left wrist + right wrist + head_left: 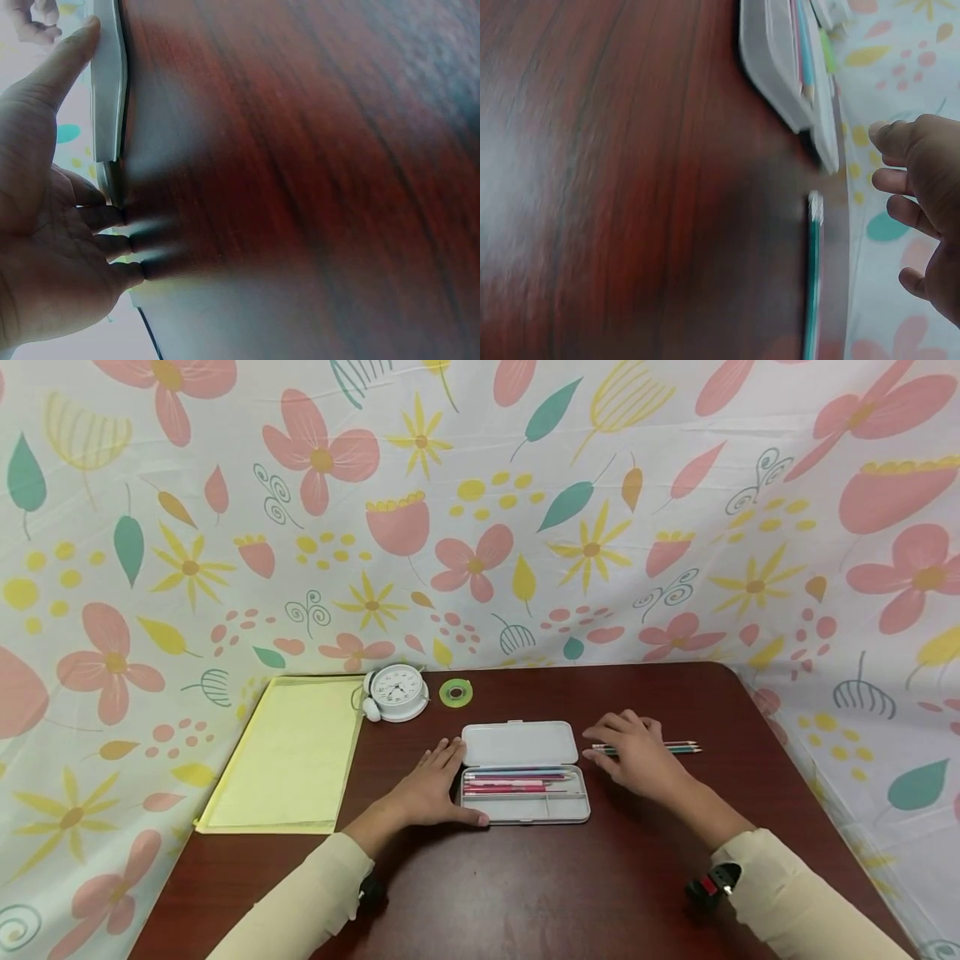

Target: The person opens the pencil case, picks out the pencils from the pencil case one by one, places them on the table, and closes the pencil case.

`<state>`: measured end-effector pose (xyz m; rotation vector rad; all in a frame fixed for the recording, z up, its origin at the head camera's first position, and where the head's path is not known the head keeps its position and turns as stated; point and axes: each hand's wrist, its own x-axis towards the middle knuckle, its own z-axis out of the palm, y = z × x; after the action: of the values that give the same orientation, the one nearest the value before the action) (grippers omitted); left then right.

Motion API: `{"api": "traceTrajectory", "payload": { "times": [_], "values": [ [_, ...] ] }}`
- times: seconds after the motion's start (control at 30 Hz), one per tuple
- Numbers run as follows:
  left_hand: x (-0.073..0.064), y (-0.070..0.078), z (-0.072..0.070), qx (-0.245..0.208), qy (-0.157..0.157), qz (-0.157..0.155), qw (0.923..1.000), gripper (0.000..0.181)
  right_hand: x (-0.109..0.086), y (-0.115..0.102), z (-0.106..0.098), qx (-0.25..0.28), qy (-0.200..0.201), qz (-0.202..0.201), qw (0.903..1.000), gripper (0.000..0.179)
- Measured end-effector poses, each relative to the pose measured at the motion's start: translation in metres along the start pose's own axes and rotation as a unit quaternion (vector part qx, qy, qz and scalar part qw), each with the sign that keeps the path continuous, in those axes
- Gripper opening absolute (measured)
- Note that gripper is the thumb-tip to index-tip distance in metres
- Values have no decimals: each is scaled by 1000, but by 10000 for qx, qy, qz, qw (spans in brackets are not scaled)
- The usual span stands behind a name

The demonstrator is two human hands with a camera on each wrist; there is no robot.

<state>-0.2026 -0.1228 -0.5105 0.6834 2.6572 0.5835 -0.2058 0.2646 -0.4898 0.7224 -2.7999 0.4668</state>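
Note:
A white pencil case [517,743] lies with its lid folded back on the table. Several pencils [510,787], blue, purple and red or pink, fill its rear compartment; the front ones hold nothing visible. My left hand [427,792] rests at the case's left side, thumb on its front corner, fingers spread on the tabletop. To the right of the case lie two pencils [684,749] side by side, one of them green. Over them hovers my right hand [637,760], fingers loosely bent; the right wrist view shows a gap between the fingers [907,214] and the green pencil [813,277].
At the back left stands a white alarm clock [397,692] beside a yellow zip pouch [288,760]. A green roll of tape [456,693] lies behind the case. A flowered cloth [480,527] hangs along the dark wooden table's [487,893] back and sides.

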Motion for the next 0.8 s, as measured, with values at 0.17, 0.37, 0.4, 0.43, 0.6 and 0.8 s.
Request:
{"api": "traceTrajectory", "payload": {
  "times": [0.17, 0.37, 0.4, 0.43, 0.6, 0.8],
  "values": [
    [1, -1, 1, 24, -3, 10, 10000, 139, 7, -18, 1, 0, -27, -312, 9995, 29],
    [1, -2, 1, 20, 12, 13, 10000, 138, 10, -40, 7, -52, -168, -773, 9968, 25],
    [1, -2, 1, 24, 17, 13, 10000, 138, 10, -44, 9, -71, -203, -848, 9962, 24],
    [1, -2, 1, 23, 28, 20, 10000, 137, 9, -47, 10, -83, -226, -919, 9955, 23],
    [1, -2, 1, 53, 39, 20, 10000, 137, 4, -61, 17, -95, -326, -1184, 9924, 17],
    [0, -2, 1, 34, 41, 21, 10000, 137, -5, -64, 26, -320, -412, -1308, 9900, 13]
  ]
}}
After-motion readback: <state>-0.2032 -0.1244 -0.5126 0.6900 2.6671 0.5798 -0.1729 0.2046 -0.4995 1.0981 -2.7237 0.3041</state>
